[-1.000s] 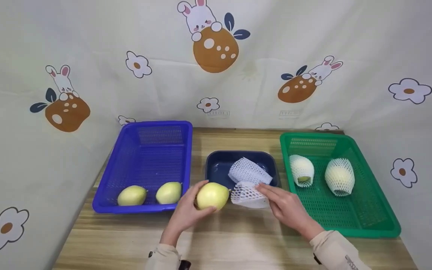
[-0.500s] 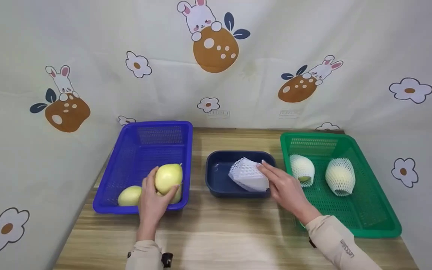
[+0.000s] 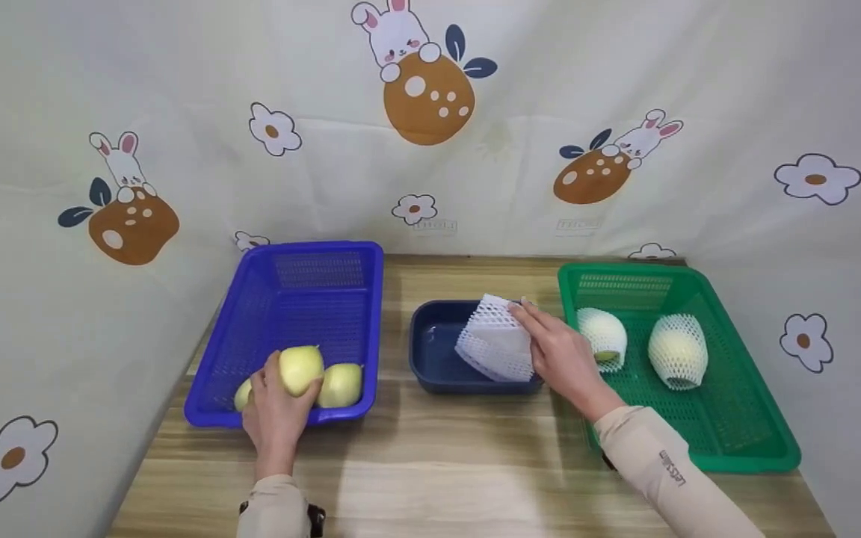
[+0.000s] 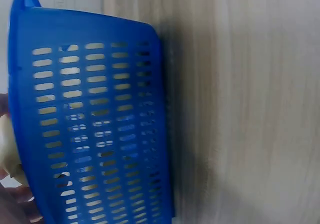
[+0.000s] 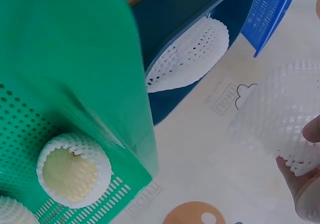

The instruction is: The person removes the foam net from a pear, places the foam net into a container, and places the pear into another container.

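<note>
My left hand grips a yellow-green pear over the front of the blue basket. Two more pears lie there: one to the right, the other half hidden behind my hand. In the left wrist view the basket wall covers most of the scene, with part of the pear at the left edge. My right hand pinches a white foam fruit net above the navy tub. A second foam net lies inside that tub.
A green basket stands at the right, holding two pears in foam nets, one near its left wall and one further right. All containers sit on a wood-grain table. A printed curtain hangs behind.
My left hand has carried the pear from beside the tub leftward to the blue basket and lower. My right hand has moved the foam net from the tub's front edge up and back over it.
</note>
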The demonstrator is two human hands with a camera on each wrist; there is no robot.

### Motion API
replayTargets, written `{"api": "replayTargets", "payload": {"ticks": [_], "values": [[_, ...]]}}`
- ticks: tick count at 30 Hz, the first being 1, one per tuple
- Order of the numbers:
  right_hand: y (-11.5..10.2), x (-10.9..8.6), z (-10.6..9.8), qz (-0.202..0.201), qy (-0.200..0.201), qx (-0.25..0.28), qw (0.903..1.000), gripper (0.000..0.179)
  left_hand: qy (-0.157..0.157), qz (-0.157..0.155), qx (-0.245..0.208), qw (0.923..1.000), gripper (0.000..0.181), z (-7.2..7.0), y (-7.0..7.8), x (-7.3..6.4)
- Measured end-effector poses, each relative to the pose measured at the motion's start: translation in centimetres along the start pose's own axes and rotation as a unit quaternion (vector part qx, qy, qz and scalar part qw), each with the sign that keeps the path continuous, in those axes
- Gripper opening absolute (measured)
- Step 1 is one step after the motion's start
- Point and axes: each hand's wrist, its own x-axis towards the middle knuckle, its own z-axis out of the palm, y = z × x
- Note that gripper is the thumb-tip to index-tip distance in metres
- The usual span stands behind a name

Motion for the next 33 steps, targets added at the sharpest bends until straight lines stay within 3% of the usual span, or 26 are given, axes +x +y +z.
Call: {"api": "replayTargets", "payload": {"ticks": [15,33], "values": [[0.6,1.4,1.5,0.055,-0.042,-0.047,0.9965,0.05,-0.01,0.0,0.029,0.9995,0.075,0.7,-0.6,0.9],[0.2,1.5,5.5,0.018,-0.013,-0.096,0.9951,0.049,-0.078,-0.015,0.07,0.9944,0.076,0.2,-0.9,1.8]]}}
